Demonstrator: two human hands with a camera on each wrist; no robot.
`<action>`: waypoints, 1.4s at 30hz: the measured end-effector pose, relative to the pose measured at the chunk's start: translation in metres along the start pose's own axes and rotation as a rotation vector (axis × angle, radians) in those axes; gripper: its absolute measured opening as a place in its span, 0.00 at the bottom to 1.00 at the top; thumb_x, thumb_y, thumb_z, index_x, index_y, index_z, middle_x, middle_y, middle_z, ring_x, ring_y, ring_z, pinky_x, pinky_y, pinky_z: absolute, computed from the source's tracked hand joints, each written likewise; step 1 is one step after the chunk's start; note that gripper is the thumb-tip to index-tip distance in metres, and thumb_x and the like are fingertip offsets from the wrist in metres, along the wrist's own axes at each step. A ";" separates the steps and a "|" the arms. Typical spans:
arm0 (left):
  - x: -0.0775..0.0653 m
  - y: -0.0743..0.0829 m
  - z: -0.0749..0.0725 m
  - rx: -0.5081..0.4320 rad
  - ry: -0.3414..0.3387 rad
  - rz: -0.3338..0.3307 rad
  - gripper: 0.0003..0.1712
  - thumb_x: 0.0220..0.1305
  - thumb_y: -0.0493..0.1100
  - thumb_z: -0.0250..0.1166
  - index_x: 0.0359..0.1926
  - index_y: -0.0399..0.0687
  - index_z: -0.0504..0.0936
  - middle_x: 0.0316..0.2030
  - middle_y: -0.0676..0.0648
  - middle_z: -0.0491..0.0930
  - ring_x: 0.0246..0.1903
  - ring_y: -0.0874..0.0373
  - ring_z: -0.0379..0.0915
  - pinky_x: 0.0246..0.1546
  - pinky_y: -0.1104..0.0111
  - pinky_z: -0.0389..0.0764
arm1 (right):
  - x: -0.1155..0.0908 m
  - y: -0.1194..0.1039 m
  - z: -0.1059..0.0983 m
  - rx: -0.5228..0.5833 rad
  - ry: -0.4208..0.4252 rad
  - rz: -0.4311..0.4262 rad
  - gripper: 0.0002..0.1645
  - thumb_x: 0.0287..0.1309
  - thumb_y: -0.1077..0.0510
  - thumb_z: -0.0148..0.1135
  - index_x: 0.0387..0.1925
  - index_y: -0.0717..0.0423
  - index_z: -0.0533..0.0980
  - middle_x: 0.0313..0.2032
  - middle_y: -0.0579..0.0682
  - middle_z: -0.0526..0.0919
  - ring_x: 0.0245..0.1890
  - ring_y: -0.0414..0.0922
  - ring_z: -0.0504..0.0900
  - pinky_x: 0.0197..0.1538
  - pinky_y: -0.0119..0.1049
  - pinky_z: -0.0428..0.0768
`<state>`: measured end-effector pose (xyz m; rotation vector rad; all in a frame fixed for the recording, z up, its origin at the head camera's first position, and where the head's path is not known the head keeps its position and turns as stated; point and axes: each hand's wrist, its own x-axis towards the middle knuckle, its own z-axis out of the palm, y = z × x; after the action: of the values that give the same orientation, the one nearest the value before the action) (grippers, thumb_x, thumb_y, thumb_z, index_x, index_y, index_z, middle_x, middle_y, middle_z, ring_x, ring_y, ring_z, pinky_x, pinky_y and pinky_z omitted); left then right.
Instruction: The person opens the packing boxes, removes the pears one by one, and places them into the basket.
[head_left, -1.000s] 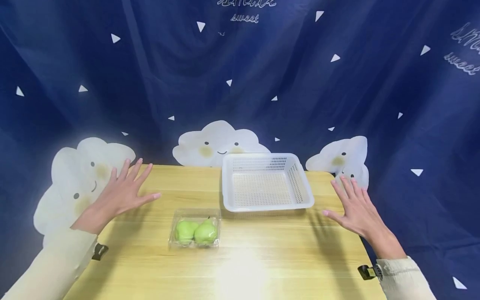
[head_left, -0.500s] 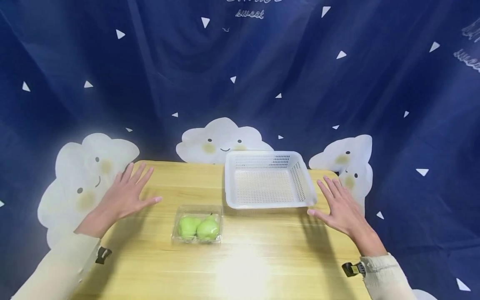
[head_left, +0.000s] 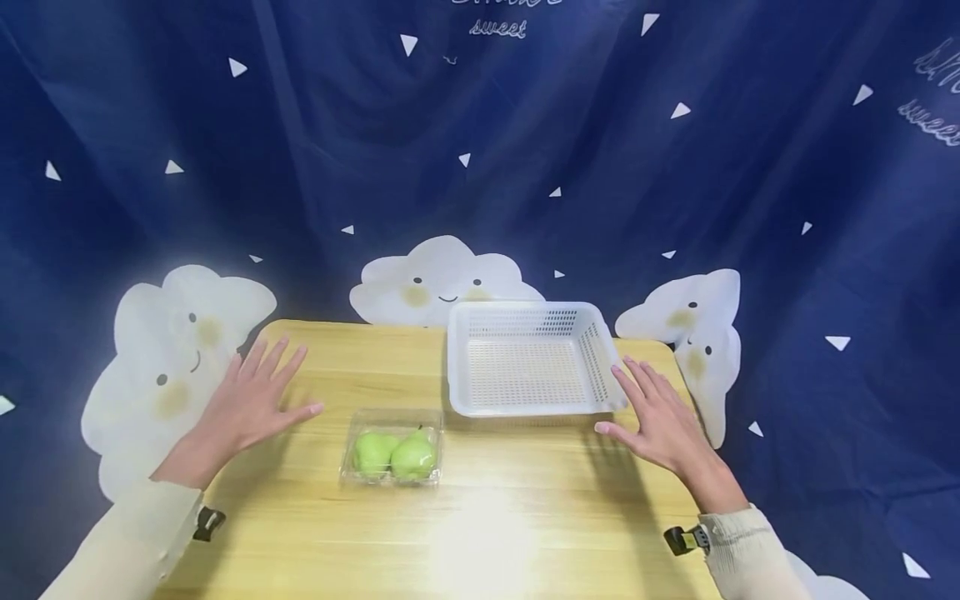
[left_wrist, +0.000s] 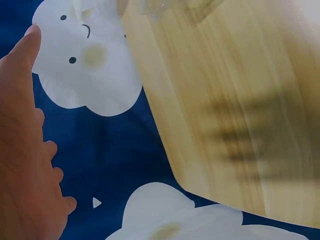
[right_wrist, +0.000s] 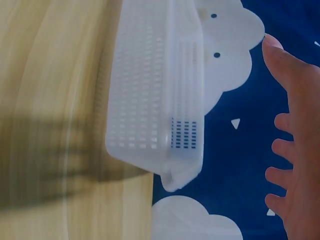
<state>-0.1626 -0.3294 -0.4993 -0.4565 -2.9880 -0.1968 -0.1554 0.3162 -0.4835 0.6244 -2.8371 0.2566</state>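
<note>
My left hand (head_left: 251, 407) hovers over the table's left side with fingers spread and nothing in it. To its right lies a clear plastic clamshell box (head_left: 362, 419) holding two green pears (head_left: 412, 456). A white perforated plastic basket (head_left: 536, 410) stands near the back of the table, with nothing in it. My right hand (head_left: 663, 427), fingers straight and spread, is at the basket's right side, its fingertips overlapping the rim in the head view. In the right wrist view the basket's slotted wall (right_wrist: 137, 100) shows apart from the right hand (right_wrist: 300, 145).
The wooden table (head_left: 360, 542) has rounded back corners and a bright glare patch near its front. Behind it hangs a dark blue curtain (head_left: 480, 117) with white clouds and triangles. A small black device (head_left: 208, 524) sits at each sleeve cuff.
My right hand has moved left, from beside the basket to its right rim. The left hand has stayed nearly in place. The view has shifted slightly; box and basket have not moved on the table.
</note>
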 end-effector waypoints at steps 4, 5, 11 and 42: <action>-0.004 0.002 0.004 -0.008 -0.018 -0.008 0.61 0.62 0.78 0.61 0.82 0.50 0.52 0.81 0.30 0.50 0.78 0.25 0.44 0.72 0.22 0.48 | 0.004 -0.011 0.007 0.028 -0.013 -0.013 0.60 0.52 0.27 0.71 0.77 0.54 0.62 0.78 0.61 0.63 0.76 0.67 0.62 0.76 0.67 0.66; -0.005 0.002 0.005 -0.009 -0.022 -0.011 0.61 0.62 0.78 0.61 0.82 0.49 0.52 0.81 0.31 0.50 0.78 0.25 0.45 0.72 0.22 0.49 | 0.005 -0.014 0.009 0.037 -0.015 -0.016 0.60 0.53 0.27 0.71 0.77 0.54 0.63 0.78 0.61 0.63 0.76 0.67 0.63 0.75 0.66 0.67; -0.010 0.002 0.011 -0.005 -0.051 -0.029 0.61 0.62 0.80 0.59 0.83 0.51 0.51 0.82 0.33 0.49 0.79 0.26 0.46 0.74 0.25 0.50 | 0.010 -0.027 0.016 0.069 -0.027 -0.020 0.59 0.54 0.28 0.71 0.77 0.55 0.63 0.78 0.60 0.63 0.77 0.66 0.63 0.75 0.65 0.68; -0.034 0.015 0.049 -0.050 -0.027 -0.002 0.61 0.62 0.77 0.62 0.80 0.40 0.57 0.79 0.29 0.54 0.74 0.26 0.57 0.70 0.28 0.64 | 0.030 -0.069 0.053 0.092 0.001 -0.176 0.57 0.55 0.28 0.71 0.76 0.54 0.64 0.77 0.59 0.66 0.75 0.61 0.67 0.77 0.60 0.70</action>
<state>-0.1305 -0.3183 -0.5505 -0.4653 -3.0159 -0.2676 -0.1613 0.2310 -0.5188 0.8865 -2.7599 0.3579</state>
